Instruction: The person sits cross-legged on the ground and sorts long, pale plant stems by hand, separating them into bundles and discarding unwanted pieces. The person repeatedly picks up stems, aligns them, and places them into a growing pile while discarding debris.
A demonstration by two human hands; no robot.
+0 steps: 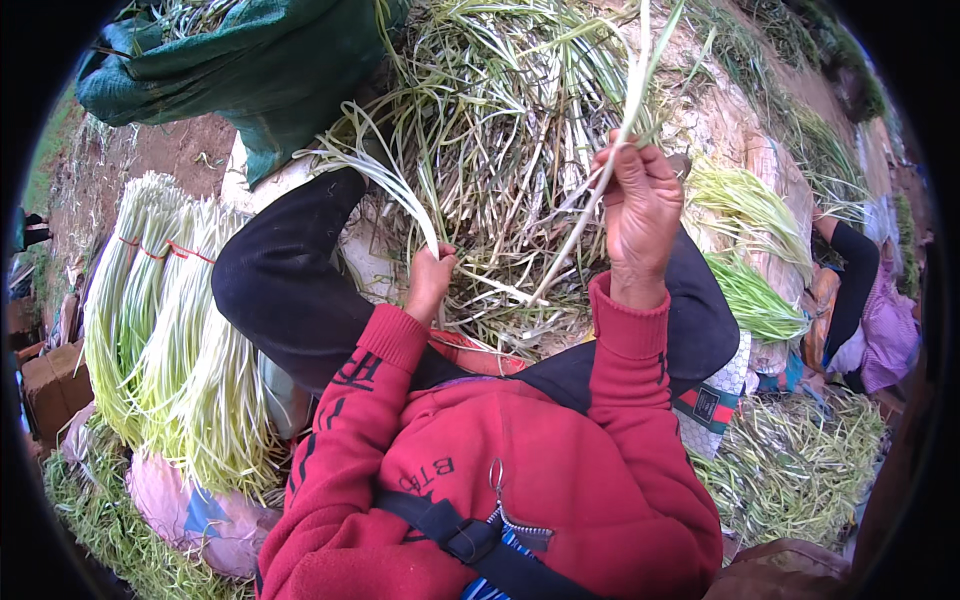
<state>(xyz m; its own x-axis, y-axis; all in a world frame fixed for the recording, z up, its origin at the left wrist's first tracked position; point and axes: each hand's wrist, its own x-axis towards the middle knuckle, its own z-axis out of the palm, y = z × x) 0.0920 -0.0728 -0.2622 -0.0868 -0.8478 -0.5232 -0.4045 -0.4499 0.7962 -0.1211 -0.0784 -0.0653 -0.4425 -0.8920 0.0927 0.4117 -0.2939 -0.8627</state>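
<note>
My left hand (430, 279) is closed around the lower ends of a few pale allium stalks (409, 196), whose leaves fan out up and to the left past my knee. Raised higher, my right hand (640, 214) pinches a long pale stalk (636, 82) between thumb and fingers. Its green leaf tips reach the top of the view, and a thin white strip hangs below the hand toward the pile. Between my knees and beyond them spreads a pile of loose allium leaves and stalks (495, 157), green, white and brownish.
Bundles of pale stalks (187, 330) tied with red bands stand at my left. A green woven sack (225, 75) bulges at upper left. Two smaller bunches, one yellowish (750, 210) and one greener (757, 296), lie at right. Beyond them sits another person (855, 277). Leaf scraps (787, 465) cover the lower right.
</note>
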